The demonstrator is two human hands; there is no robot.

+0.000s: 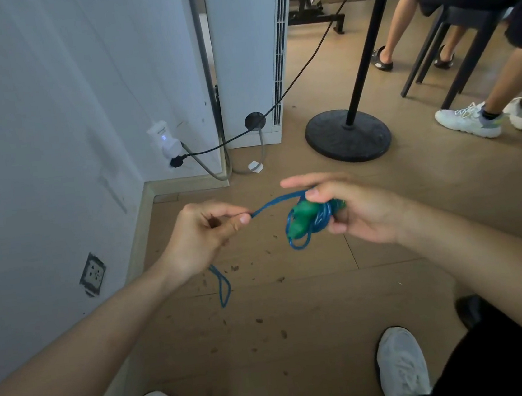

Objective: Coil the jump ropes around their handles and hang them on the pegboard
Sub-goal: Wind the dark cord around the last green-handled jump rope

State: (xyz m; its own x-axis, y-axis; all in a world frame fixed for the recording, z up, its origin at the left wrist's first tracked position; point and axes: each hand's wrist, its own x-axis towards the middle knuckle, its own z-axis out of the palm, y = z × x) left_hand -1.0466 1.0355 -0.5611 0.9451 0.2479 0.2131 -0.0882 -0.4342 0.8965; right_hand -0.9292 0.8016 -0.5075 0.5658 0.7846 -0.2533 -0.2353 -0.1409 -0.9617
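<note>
Left hand (202, 237), curled nearly closed, pinches the blue rope (273, 201) between thumb and forefinger; a slack loop hangs below it toward 6 o'clock. Right hand (357, 211), at its 3 o'clock, grips the green handles (301, 221) wound with rope coils, forefinger extended. Beyond, at 12 o'clock: black stand base (348, 135) on the wooden floor (300, 323).

Ahead of you on the wooden floor (298, 307) stand a black round stand base (348, 135) with its pole (372, 42), a white cabinet (246, 53) by the wall (47, 108), a plugged adapter (165, 143), a wall socket (92, 275) and, at right, seated persons' legs (402, 19).
</note>
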